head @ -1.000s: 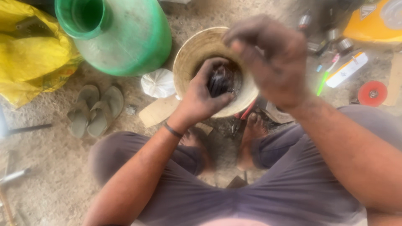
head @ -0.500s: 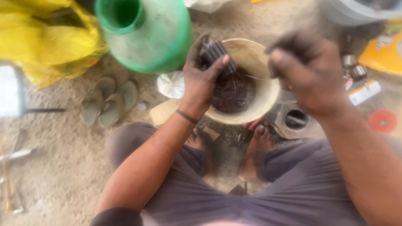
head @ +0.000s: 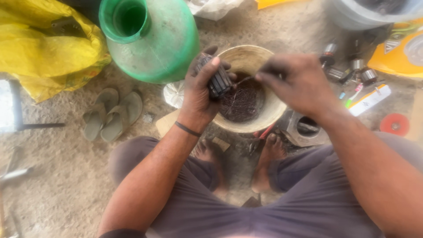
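Left hand (head: 200,94) grips the dark ribbed metal part (head: 218,79) over the bowl (head: 269,114) (lower than before), and the right hand (head: 299,81) has come close, pinching a thin wire (head: 243,81).

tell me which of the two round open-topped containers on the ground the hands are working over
The tan round bowl holding dark liquid, just ahead of the feet. Both hands are above it, the left hand gripping a dark ribbed cylinder. The green plastic pot stands apart, further left.
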